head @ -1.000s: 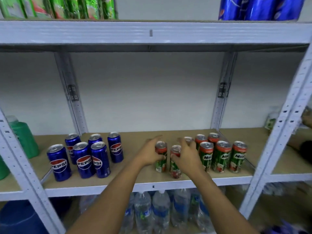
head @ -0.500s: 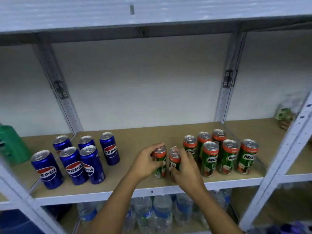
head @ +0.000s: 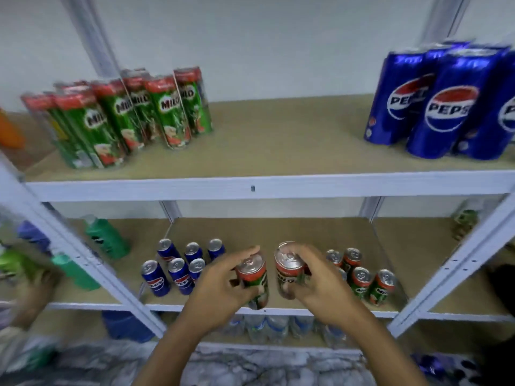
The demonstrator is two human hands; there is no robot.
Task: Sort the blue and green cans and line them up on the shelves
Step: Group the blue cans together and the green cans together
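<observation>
My left hand (head: 220, 288) grips a green Milo can (head: 255, 280), lifted in front of the lower shelf (head: 278, 312). My right hand (head: 317, 282) grips a second green Milo can (head: 288, 270) beside it. On the lower shelf stand several blue Pepsi cans (head: 178, 270) to the left and several green Milo cans (head: 362, 277) to the right. The upper shelf (head: 278, 185) carries a group of green Milo cans (head: 125, 115) at its left and blue Pepsi cans (head: 446, 107) at its right.
Green bottles (head: 106, 240) stand in the left bay of the lower shelf. Another person's hand (head: 36, 291) shows at the far left. Water bottles (head: 267, 327) fill the level below. White uprights (head: 92, 277) frame the bay. Bare board lies mid upper shelf.
Both hands have lifted their Milo cans off the lower shelf and toward me. The view has pulled back and up, so the upper shelf's top now shows.
</observation>
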